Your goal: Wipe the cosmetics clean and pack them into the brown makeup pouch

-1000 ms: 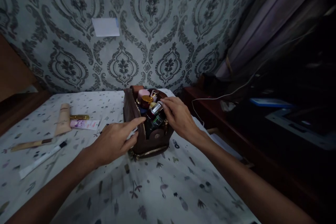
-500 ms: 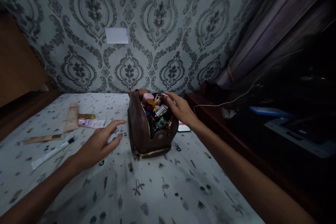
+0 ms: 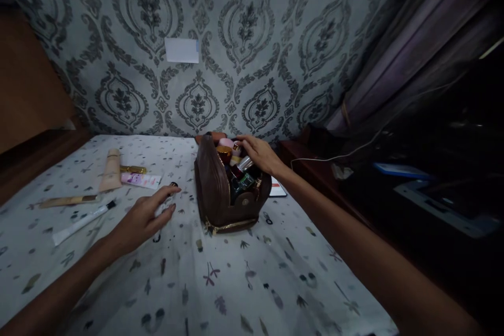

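Observation:
A dark brown zippered makeup bag (image 3: 214, 194) stands on the patterned sheet, its top unzipped. Inside it are a pink-lidded jar (image 3: 227, 143), a gold-capped jar (image 3: 224, 154), a silver-capped bottle (image 3: 244, 163) and a small green bottle (image 3: 246, 181). My right hand (image 3: 260, 155) reaches over the bag's right rim, fingers stretched toward the containers at the back; no item shows in its grasp, and its palm side is hidden. To the left of the bag, my left hand (image 3: 147, 218) hovers low over the sheet, thumb and forefinger apart, holding nothing.
On the left lie a beige tube (image 3: 111, 170), a gold tube (image 3: 134, 169), a pink-and-white tube (image 3: 140, 180), a wooden-handled brush (image 3: 69, 201) and a white tube with a black tip (image 3: 84, 224). A phone (image 3: 277, 189) lies right of the bag. A cable (image 3: 334, 158) trails rightward.
My right hand has shifted left, farther over the bag's opening. My left hand has drawn slightly away from the bag. The view has turned a little.

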`<act>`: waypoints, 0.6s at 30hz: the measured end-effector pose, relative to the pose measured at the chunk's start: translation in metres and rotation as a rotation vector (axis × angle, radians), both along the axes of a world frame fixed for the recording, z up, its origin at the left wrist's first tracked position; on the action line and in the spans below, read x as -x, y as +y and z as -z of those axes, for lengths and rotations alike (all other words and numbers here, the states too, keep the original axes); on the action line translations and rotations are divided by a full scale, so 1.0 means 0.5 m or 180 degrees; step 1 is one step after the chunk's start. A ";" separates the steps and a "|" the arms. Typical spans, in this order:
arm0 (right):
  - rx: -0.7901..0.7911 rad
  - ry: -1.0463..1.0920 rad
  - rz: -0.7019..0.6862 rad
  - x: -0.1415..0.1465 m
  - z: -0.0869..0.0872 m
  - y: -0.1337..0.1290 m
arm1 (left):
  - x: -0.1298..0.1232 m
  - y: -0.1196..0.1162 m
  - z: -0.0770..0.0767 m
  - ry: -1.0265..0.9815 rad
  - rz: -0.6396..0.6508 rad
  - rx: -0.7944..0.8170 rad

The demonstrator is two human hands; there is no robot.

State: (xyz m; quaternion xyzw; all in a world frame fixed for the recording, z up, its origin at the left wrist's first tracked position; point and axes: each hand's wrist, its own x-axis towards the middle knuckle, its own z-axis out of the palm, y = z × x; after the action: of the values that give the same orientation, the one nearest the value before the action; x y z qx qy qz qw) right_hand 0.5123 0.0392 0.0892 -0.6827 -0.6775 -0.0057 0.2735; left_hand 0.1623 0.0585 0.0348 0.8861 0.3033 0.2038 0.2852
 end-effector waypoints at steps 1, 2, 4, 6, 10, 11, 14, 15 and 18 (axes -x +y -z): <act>-0.0005 0.0064 -0.0027 -0.002 0.002 0.000 | 0.001 0.001 0.000 -0.0002 -0.0013 0.0002; -0.0017 0.0131 -0.0039 -0.005 0.005 0.000 | 0.001 0.001 0.001 0.0005 -0.0018 0.0015; -0.0062 0.0240 -0.0033 -0.012 0.010 0.000 | 0.004 0.000 0.000 0.0010 -0.0013 0.0038; -0.0115 0.0284 -0.0023 -0.017 0.014 0.000 | 0.008 -0.001 -0.001 -0.0003 -0.0018 0.0021; -0.0196 0.0246 -0.0016 -0.021 0.019 -0.004 | 0.017 -0.002 0.000 0.0016 -0.0062 -0.0047; -0.0226 0.0242 -0.0019 -0.021 0.020 -0.008 | 0.019 -0.001 0.001 0.0018 -0.0086 -0.0068; -0.0334 0.0280 -0.0019 -0.016 0.022 -0.032 | 0.025 0.002 0.007 0.0028 -0.0133 -0.0087; -0.0390 0.0267 0.0004 -0.012 0.021 -0.042 | 0.027 0.004 0.010 0.0031 -0.0141 -0.0062; -0.0609 0.0005 0.0001 0.005 0.011 -0.064 | 0.031 0.011 0.020 0.0015 -0.0179 0.0030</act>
State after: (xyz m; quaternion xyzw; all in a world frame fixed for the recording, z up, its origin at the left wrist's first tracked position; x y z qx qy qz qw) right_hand 0.5099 0.0072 0.0837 -0.6536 -0.6736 -0.0700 0.3380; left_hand 0.1468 0.0639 0.0248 0.8763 0.3297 0.2082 0.2828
